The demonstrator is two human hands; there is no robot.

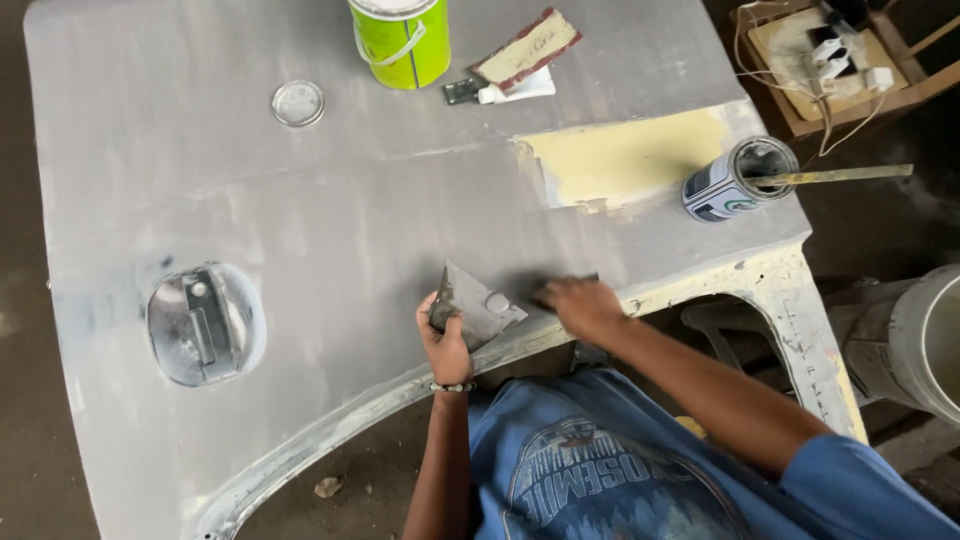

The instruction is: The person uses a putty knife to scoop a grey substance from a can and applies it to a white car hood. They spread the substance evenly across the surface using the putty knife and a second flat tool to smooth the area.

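A large grey primed car body panel point(300, 220) lies flat before me. My left hand point(446, 345) grips a square grey metal mixing plate point(478, 304), tilted up, with a small dab of grey filler on it. My right hand point(580, 304) presses flat on the panel near its front edge, with something dark under the fingers that I cannot make out. A patch of pale yellow filler point(625, 155) covers the panel's right side.
A green tin point(400, 40) stands at the back, with a sanding block point(525, 50) and a clear lid point(298, 103) near it. A small tin holding a stir stick point(730, 180) sits by the yellow patch. A recessed handle point(205, 322) is at left, a white bucket point(915, 340) at right.
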